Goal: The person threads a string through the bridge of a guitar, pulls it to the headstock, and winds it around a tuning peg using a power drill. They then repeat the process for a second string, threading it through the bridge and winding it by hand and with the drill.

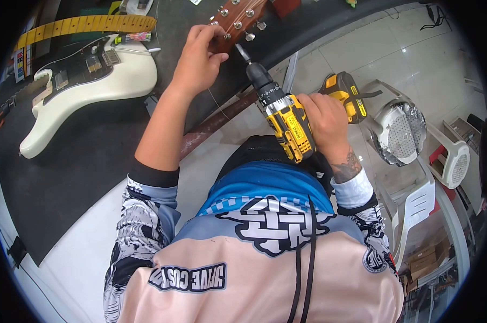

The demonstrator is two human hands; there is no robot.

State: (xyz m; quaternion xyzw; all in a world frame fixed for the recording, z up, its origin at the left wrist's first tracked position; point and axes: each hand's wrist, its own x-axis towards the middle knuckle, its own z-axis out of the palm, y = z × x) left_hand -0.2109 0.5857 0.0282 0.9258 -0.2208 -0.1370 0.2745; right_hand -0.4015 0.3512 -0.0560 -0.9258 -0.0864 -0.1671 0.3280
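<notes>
My right hand (329, 121) is wrapped round the grip of a yellow and black cordless drill (293, 129). Its bit points up and left, close to the end of a brown wooden guitar headstock (242, 12). Several metal tuning machines (238, 25) sit on that headstock. My left hand (196, 67) is at the headstock's near left edge, its fingers curled against the wood beside a tuner. Whether a small part is between those fingertips is hidden.
A white electric guitar body (122, 72) lies on the black bench mat (82, 199) at left, below a yellowish fretted neck (87, 23). A perforated round stool seat (398, 132) and white plastic chairs (415, 204) stand on the tiled floor at right.
</notes>
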